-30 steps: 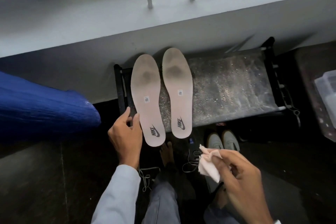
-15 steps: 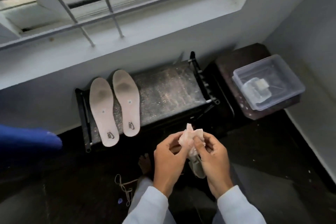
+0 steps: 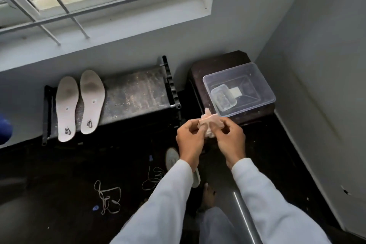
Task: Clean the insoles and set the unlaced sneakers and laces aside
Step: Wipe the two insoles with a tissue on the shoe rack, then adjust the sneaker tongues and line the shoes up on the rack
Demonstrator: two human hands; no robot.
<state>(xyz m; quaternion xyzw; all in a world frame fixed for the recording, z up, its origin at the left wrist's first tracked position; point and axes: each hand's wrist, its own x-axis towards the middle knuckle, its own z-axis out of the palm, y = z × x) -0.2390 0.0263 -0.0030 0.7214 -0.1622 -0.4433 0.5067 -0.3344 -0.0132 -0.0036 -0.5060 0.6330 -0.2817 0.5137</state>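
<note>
Two pale insoles lie side by side at the left end of a dark shelf (image 3: pixel 134 93): the left insole (image 3: pixel 66 108) and the right insole (image 3: pixel 91 101), both with grey heel stains. My left hand (image 3: pixel 190 138) and my right hand (image 3: pixel 230 136) both grip a crumpled pale cloth (image 3: pixel 210 125) between them, right of the shelf. On the dark floor below my arms a white sneaker (image 3: pixel 172 159) shows in part. Two loose laces lie on the floor, one lace (image 3: pixel 108 197) at left and another lace (image 3: pixel 153 179) nearer my left sleeve.
A clear plastic tub (image 3: pixel 255 83) holding a smaller clear container (image 3: pixel 223 98) stands on a dark brown stool (image 3: pixel 215 65) at the right, by the wall corner. A barred window is above. A blue object (image 3: pixel 5 130) is at the left edge. A metal tube (image 3: pixel 245 218) crosses bottom right.
My left hand left the left insole and joined my right hand on the cloth. Both hands and my view shifted right, toward the plastic tub.
</note>
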